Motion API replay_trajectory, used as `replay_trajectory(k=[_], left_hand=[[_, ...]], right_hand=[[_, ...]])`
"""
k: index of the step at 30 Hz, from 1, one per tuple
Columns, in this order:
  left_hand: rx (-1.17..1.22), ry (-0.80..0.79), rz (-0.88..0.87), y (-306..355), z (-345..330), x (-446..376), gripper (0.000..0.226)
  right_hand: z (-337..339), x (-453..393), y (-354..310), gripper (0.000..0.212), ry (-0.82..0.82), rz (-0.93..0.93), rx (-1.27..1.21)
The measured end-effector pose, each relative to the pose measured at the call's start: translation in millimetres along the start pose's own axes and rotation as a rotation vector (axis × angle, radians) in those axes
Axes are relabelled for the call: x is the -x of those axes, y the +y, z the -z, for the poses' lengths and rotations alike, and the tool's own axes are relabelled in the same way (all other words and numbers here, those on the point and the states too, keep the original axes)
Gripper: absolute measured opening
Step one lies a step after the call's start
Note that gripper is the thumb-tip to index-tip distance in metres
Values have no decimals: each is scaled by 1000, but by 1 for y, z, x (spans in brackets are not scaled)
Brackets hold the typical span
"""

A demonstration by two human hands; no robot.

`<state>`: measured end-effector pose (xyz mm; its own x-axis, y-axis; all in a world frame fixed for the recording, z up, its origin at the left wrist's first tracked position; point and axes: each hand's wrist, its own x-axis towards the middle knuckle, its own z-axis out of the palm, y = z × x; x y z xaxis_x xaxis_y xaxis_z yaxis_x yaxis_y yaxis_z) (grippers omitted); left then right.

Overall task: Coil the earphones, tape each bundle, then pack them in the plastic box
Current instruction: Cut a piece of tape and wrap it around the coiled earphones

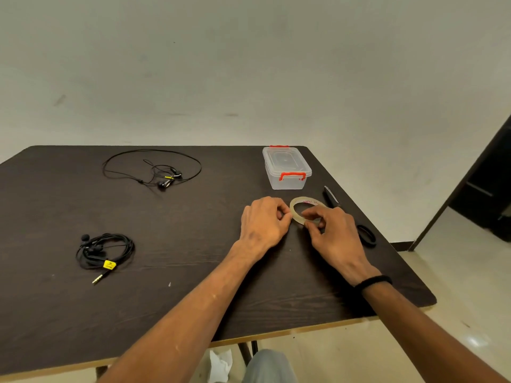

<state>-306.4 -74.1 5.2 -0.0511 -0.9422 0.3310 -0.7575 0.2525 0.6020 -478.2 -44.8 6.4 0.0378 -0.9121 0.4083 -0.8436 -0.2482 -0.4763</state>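
Near the surface's [193, 272] right edge, the right hand [336, 236] grips the tape roll [297, 207]; the left hand [264, 221] pinches its rim.

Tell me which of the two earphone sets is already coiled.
The near-left earphones, the set with the yellow tag and the plug sticking out toward the table's front edge, are wound into a tight bundle. The far earphones lie spread in one wide loose loop.

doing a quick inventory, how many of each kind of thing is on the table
earphones: 2, one coiled, one loose
plastic box: 1
tape roll: 1, held by left hand and right hand
scissors: 1
total: 5
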Motion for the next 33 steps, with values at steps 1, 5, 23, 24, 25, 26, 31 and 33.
replay_trajectory(k=[1, 5, 23, 24, 25, 26, 31, 33], left_hand=[[-1, -8, 2, 0, 1, 0, 9], [-21, -26, -14, 3, 5, 3, 8], [4, 0, -1, -39, 35, 9, 3], [2, 2, -9, -39, 35, 10, 4], [-1, 3, -16, -39, 35, 10, 6], [-7, 3, -23, -40, 35, 11, 7], [-21, -7, -52, -41, 35, 13, 11], [-20, -10, -57, -41, 36, 14, 11]], right_hand=[[0, 0, -1, 30, -4, 1, -1], [4, 4, 0, 29, -8, -3, -4], [53, -6, 24, 27, 72, -85, 164], [59, -6, 29, 23, 72, -144, 206], [64, -7, 33, 19, 31, -210, 234], [67, -7, 36, 16, -29, -265, 251], [76, -3, 39, 14, -161, -313, 344], [82, -5, 37, 19, -197, -360, 392]])
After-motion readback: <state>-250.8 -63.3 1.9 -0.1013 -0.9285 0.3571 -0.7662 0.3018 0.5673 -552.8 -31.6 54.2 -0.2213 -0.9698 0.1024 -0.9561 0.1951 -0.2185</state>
